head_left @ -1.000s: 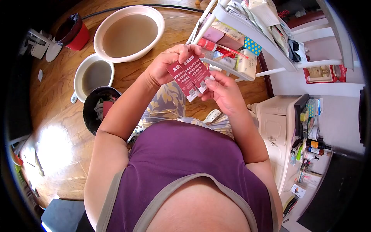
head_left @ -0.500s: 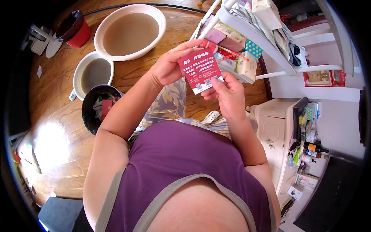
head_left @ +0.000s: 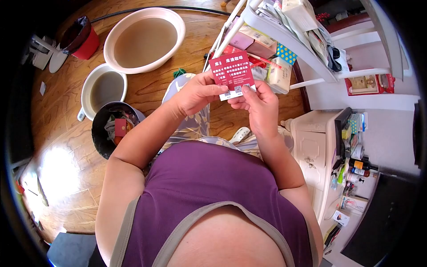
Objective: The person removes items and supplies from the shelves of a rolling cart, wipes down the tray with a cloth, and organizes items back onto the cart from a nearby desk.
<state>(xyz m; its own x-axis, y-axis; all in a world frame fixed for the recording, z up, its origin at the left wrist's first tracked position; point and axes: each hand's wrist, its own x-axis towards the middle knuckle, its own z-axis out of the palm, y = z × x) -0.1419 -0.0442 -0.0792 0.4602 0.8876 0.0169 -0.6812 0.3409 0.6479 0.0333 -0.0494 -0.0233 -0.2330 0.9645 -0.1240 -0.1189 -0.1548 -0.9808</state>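
Two red-and-white printed cards overlap, fanned slightly, and are held up between both hands. My left hand pinches their lower left edge, thumb across the front. At the lower right corner, my right hand grips them with its thumb on the front. White lettering and small square codes show on the cards. Behind them stands a white shelf cart with packs and boxes on it.
Two basins of cloudy water, one large and one small, stand on the wooden floor. Near my left arm is a dark bin with litter. A red bin is farther back. A pale cabinet stands at the right.
My left hand has come down from the cards' upper left to their lower left edge. The cards are now more upright and lined up more closely.
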